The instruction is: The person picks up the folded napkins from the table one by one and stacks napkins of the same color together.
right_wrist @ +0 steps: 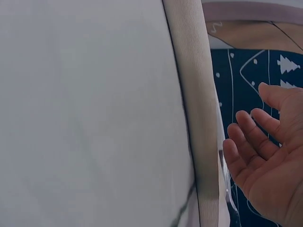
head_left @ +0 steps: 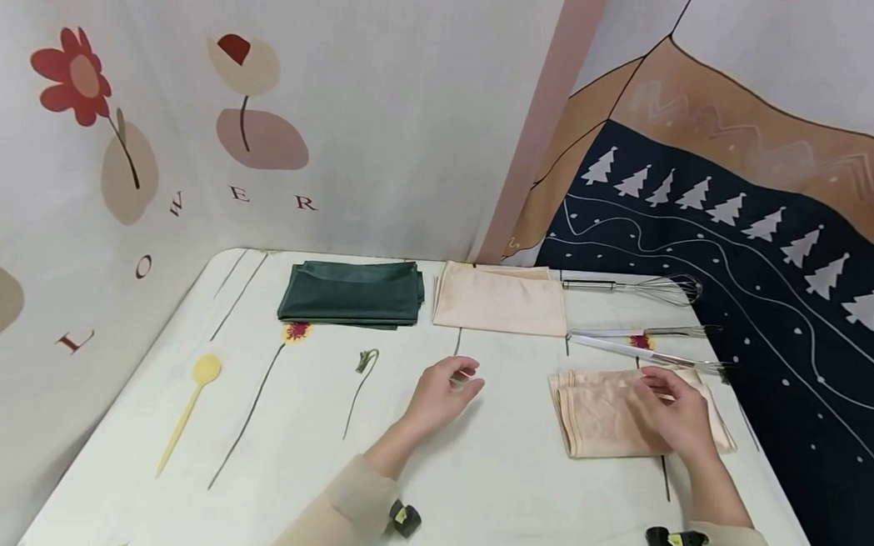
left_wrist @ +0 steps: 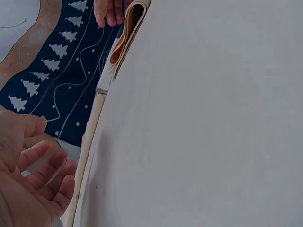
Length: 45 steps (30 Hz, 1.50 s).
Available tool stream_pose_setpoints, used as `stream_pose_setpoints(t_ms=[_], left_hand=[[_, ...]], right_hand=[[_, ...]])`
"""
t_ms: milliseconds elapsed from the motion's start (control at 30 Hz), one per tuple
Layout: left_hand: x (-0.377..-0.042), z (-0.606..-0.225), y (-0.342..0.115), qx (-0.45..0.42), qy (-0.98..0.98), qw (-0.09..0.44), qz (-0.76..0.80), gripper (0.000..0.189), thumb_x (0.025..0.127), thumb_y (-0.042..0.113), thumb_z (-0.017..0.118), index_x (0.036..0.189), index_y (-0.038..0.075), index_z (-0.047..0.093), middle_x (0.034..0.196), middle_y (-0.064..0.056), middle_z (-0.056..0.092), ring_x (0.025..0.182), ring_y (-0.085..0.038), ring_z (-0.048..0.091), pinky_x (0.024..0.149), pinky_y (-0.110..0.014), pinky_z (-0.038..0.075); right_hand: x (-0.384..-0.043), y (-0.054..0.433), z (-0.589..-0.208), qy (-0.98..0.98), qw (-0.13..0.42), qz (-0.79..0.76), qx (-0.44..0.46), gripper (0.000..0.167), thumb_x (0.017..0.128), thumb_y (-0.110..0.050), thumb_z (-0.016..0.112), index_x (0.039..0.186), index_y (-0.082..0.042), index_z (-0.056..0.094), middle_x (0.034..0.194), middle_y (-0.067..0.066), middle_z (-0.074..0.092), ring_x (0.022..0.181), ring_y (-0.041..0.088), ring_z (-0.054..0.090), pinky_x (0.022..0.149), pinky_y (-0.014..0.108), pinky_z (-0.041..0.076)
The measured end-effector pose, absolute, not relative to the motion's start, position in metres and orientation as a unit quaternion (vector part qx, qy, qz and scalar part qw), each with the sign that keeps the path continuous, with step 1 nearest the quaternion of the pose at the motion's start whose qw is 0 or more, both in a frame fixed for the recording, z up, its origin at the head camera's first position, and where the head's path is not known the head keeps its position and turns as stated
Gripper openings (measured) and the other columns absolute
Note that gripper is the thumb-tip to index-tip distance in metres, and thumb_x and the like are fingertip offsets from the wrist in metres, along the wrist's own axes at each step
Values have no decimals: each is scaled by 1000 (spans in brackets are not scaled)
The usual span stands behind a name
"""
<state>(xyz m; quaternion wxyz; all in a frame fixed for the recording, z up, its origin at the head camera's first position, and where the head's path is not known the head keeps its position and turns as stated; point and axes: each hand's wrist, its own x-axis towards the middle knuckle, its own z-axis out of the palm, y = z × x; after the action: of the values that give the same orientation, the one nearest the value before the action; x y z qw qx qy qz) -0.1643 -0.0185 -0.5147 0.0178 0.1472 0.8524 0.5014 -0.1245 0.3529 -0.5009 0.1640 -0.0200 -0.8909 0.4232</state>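
A folded peach cloth [head_left: 601,417] lies at the right of the table. My right hand [head_left: 676,413] is over its right part, fingers loosely bent. In the right wrist view that hand [right_wrist: 265,156] holds nothing, and the folded edge of the cloth [right_wrist: 196,104] stands beside it. My left hand [head_left: 440,397] hovers over the middle of the table with relaxed, slightly curled fingers. Nothing is in its palm [left_wrist: 33,175] in the left wrist view. Behind it lie a second, paler folded cloth [head_left: 503,304] and a folded dark green cloth [head_left: 353,295].
At the back right lie a wire whisk [head_left: 669,289] and two more long utensils [head_left: 613,345] with pale handles, close behind the nearer peach cloth. A yellow spoon [head_left: 207,368] rests on the left. The white tablecloth [head_left: 280,497] has printed flowers. Patterned curtains [head_left: 386,120] hang around the table.
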Motion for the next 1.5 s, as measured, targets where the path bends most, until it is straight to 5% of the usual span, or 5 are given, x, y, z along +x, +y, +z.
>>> stream_pose_setpoints(t_ms=[267,567,767,1033,1500], left_hand=[[-162,-516,-3,166,849,27,502,28,96,18,70,119,2,69,111,-8,70,100,-23,67,89,-36,54],[-161,-513,27,178,845,52,502,34,98,20,69,125,0,66,119,-11,68,106,-23,66,92,-34,53],[-158,-515,54,174,850,80,491,38,96,22,71,127,0,64,117,-10,68,100,-19,66,86,-28,54],[-152,-516,74,159,850,109,490,46,93,22,74,131,-2,61,109,-9,67,96,-18,65,80,-25,53],[-148,-508,101,85,774,223,587,72,96,32,70,152,0,38,139,-15,59,127,-26,58,105,-38,48]], right_hand=[[-117,377,-500,-897,160,409,-49,34,94,-15,72,121,4,65,91,-26,60,82,-18,52,74,3,42],[-115,402,-503,-914,153,357,-116,42,96,-28,70,124,3,65,116,27,68,82,-27,41,72,3,38],[-110,413,-503,-909,170,349,-152,39,94,-26,73,122,1,69,94,-17,66,85,-24,42,72,-1,37],[-104,426,-506,-914,110,344,-186,55,99,-32,65,138,4,53,133,30,56,110,31,59,67,1,36],[-111,444,-502,-923,-10,338,-182,78,100,-44,60,147,12,33,139,39,45,121,48,48,85,39,48]])
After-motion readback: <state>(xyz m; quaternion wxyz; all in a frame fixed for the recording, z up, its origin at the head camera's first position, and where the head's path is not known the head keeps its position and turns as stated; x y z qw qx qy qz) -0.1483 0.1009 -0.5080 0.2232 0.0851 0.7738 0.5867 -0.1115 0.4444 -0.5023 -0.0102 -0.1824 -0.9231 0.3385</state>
